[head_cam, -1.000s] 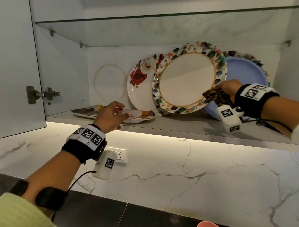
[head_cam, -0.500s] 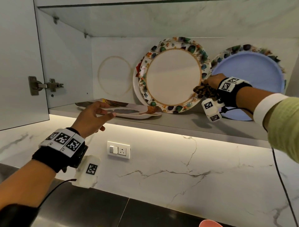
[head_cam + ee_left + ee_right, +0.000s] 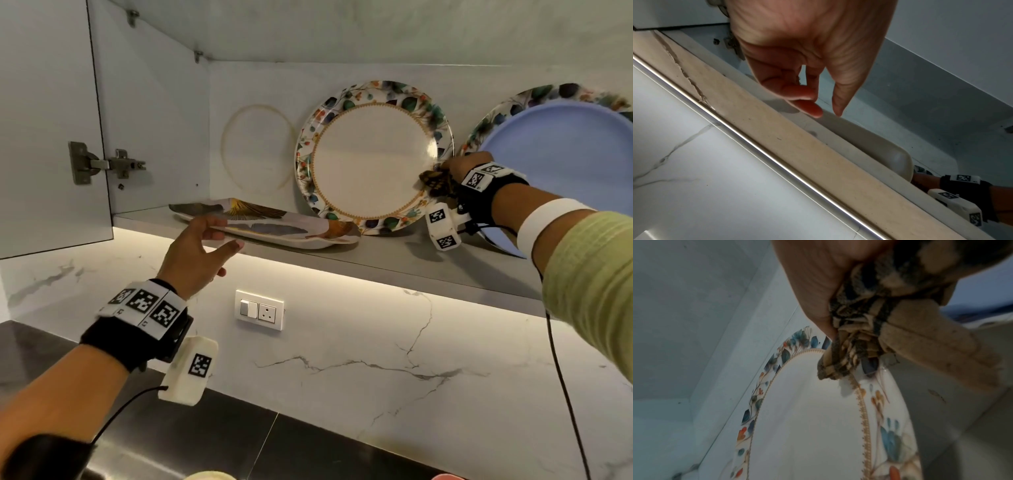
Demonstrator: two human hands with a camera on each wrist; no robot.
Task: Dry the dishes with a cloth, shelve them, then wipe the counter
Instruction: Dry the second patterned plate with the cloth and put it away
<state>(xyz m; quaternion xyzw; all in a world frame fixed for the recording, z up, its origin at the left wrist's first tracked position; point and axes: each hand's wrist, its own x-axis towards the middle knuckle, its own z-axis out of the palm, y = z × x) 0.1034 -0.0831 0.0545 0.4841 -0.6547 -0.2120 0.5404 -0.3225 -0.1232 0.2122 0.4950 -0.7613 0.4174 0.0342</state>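
A floral-rimmed plate (image 3: 373, 157) (image 3: 818, 426) stands on edge on the cabinet shelf (image 3: 411, 260), leaning on the back wall. My right hand (image 3: 459, 168) grips a bunched brown checked cloth (image 3: 435, 181) (image 3: 863, 340) and presses it to that plate's right rim. A blue plate (image 3: 561, 164) leans further right, with another floral plate behind it. A long feather-patterned platter (image 3: 267, 226) (image 3: 879, 151) lies flat near the shelf's front. My left hand (image 3: 202, 246) (image 3: 824, 112) is at its left end, with loosely curved fingers touching the rim.
The cabinet door (image 3: 51, 137) stands open on the left. Below the shelf are a marble backsplash with a wall socket (image 3: 259, 310) and a dark counter (image 3: 205, 438). A glass shelf closes the space above the plates.
My right hand slid the floral plate left and set it back against the wall, covering the rose plate. My left hand drew back along the platter to its left end.
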